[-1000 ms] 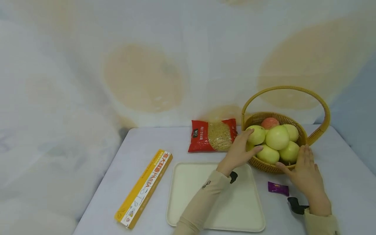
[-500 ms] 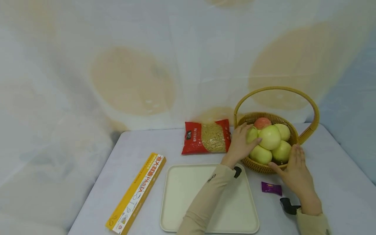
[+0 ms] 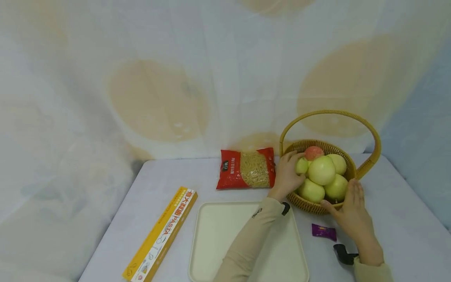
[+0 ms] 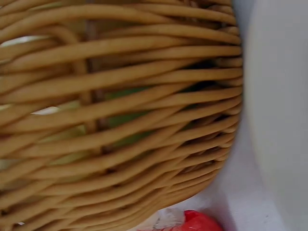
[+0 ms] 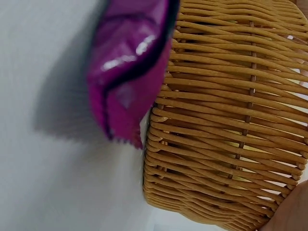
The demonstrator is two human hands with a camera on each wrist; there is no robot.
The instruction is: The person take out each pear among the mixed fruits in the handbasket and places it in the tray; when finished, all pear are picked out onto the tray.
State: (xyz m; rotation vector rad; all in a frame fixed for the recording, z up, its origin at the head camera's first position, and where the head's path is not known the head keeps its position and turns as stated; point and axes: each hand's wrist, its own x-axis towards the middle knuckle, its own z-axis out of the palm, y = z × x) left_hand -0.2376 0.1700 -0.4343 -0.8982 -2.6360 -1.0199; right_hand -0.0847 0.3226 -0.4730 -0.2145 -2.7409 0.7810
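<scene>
A wicker basket point(image 3: 311, 205) with a tall arched handle holds several pale green apples point(image 3: 322, 170) and a reddish fruit point(image 3: 314, 152) at the back. My left hand point(image 3: 285, 176) reaches over its left side, fingers and thumb curled round the leftmost green apple point(image 3: 301, 166), which is mostly covered. At the front right, my right hand point(image 3: 356, 215) rests against the rim with its fingers straight and thumb spread. Only the woven wall point(image 4: 120, 106) fills most of the left wrist view. Part of my right hand point(image 5: 291, 211) shows low in the right wrist view.
A cream tray point(image 3: 218, 235) lies under my left forearm. Behind it is a red pasta bag point(image 3: 230, 172); a long yellow pasta box point(image 3: 160, 235) lies to the left. A purple wrapped candy point(image 3: 324, 232) sits in front of the basket, beside my right hand.
My left hand has closed further over the leftmost apple, hiding more of it. My right hand stays at the basket's rim. The head view has shifted slightly.
</scene>
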